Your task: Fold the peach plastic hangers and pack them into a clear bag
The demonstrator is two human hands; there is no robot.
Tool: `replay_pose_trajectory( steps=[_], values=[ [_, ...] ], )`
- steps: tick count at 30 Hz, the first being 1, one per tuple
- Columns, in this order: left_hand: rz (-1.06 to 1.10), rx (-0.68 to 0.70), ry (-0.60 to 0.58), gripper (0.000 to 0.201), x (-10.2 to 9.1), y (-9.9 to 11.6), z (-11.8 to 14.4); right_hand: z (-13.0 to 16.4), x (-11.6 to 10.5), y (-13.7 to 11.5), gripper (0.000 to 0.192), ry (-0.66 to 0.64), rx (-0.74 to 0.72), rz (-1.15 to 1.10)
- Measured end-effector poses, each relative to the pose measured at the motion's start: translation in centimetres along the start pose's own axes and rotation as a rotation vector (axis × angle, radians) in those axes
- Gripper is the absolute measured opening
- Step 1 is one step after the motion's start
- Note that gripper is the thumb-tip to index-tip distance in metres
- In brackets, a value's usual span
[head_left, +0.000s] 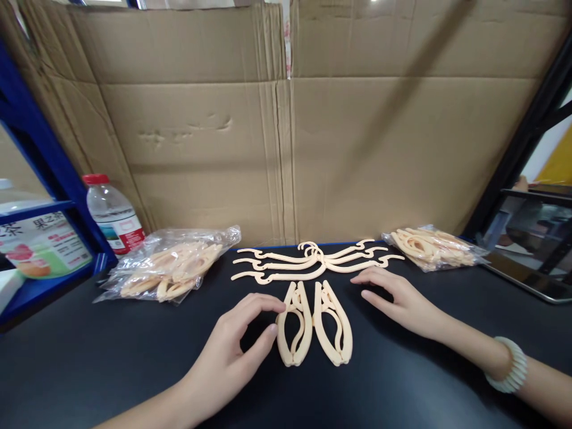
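Two folded cream plastic hangers lie side by side on the black table: the left folded hanger (295, 325) and the right folded hanger (333, 325). My left hand (232, 351) rests on the table with its fingertips touching the left one's edge. My right hand (397, 301) lies flat on the table, fingers spread, just right of the pair and holding nothing. Behind them lie several unfolded hangers (313, 259) stacked across the table.
A clear bag of folded hangers (172, 271) sits at the left, another bag of hangers (433, 247) at the right. A water bottle (114, 214) stands by a blue shelf frame (44, 161). Cardboard (286, 131) walls the back. A tablet (531, 238) lies at the far right.
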State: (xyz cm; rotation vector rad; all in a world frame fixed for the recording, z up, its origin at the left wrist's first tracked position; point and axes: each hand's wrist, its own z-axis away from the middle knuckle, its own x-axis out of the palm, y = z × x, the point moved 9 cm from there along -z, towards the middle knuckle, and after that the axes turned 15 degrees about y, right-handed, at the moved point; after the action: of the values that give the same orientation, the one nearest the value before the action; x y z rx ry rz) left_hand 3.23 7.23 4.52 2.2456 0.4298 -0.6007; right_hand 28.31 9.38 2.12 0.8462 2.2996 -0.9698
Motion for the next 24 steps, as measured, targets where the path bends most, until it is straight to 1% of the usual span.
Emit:
replay_pose_trajectory(
  steps=[4, 6, 8, 11, 14, 18, 24],
  values=[
    [0.011, 0.002, -0.018, 0.017, 0.1, 0.3, 0.0, -0.6, -1.0, 0.9, 0.023, 0.104, -0.049, 0.092],
    [0.017, -0.03, -0.016, 0.017, 0.1, 0.1, -0.1, -0.9, -1.7, 1.8, 0.024, 0.156, -0.078, 0.158],
    [0.021, -0.082, -0.013, 0.017, 0.0, -0.4, -0.2, -1.1, -2.1, 2.8, 0.026, 0.18, -0.096, 0.213],
    [0.038, -0.153, -0.006, 0.016, -0.1, -1.1, -0.3, -1.1, -2.0, 4.1, 0.03, 0.168, -0.107, 0.255],
    [0.08, -0.217, 0.002, 0.016, 0.0, -1.8, -0.3, -0.8, -1.4, 4.7, 0.035, 0.123, -0.111, 0.275],
    [0.142, -0.297, 0.008, 0.016, 0.1, -2.7, -0.2, -0.6, -0.6, 4.9, 0.037, 0.054, -0.109, 0.284],
    [0.179, -0.341, 0.026, 0.015, 0.0, -3.1, -0.2, -0.8, -0.8, 4.7, 0.031, 0.069, -0.075, 0.233]
  ],
)
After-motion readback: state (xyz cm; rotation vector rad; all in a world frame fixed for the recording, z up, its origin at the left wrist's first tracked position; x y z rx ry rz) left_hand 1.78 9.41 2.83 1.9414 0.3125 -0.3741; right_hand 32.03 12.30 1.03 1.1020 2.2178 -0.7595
